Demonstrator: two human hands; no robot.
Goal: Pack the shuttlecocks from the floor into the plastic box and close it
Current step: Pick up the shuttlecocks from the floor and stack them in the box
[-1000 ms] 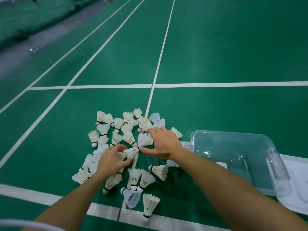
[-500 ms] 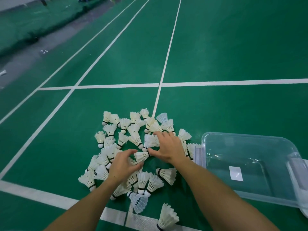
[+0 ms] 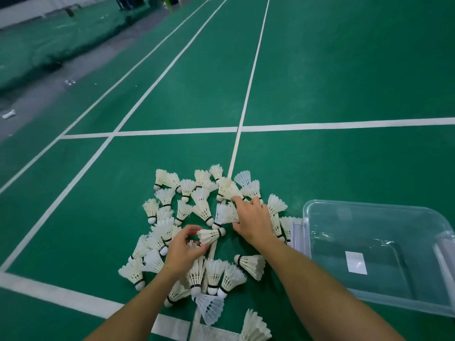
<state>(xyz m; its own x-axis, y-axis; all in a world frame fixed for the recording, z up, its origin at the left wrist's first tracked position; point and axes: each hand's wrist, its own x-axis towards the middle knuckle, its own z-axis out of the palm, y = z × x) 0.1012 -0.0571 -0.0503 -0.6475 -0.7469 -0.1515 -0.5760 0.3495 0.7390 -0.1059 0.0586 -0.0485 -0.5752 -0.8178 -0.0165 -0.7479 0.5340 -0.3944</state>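
No readable writing anywhere as far as I can see, the only label-ish thing is a blank white sticker (image 3: 355,262) on the bottom of the clear plastic box (image 3: 416,302), and the black bands on the shuttlecocks are too small to make out any brand. So the pile of shuttlecocks (image 3: 202,207) is spread on the green court floor (image 3: 344,82) right where a white centre line (image 3: 248,94) runs down into them, and the box sits open on the floor just to the right of the pile, nothing in it yet. The left hand (image 3: 181,251) has its fingers and thumb curled around the feather end of one shuttlecock (image 3: 211,236), so that grip is clamped on it. That one lies roughly sideways, long axis left to right, cork tip with the black band pointing right toward the other hand and the feather skirt toward the left palm. The right hand (image 3: 253,219) is just beside it, on the far side of the cork, palm down on the pile with fingers reaching up into the birdies there; the fingertips look bent around white feathers, but I can't tell for sure if that grip has actually got one. Most of the rest lie on their sides pointing every which way, and a bluish plastic-looking one (image 3: 209,308) lies near the bottom, skirt toward the camera.
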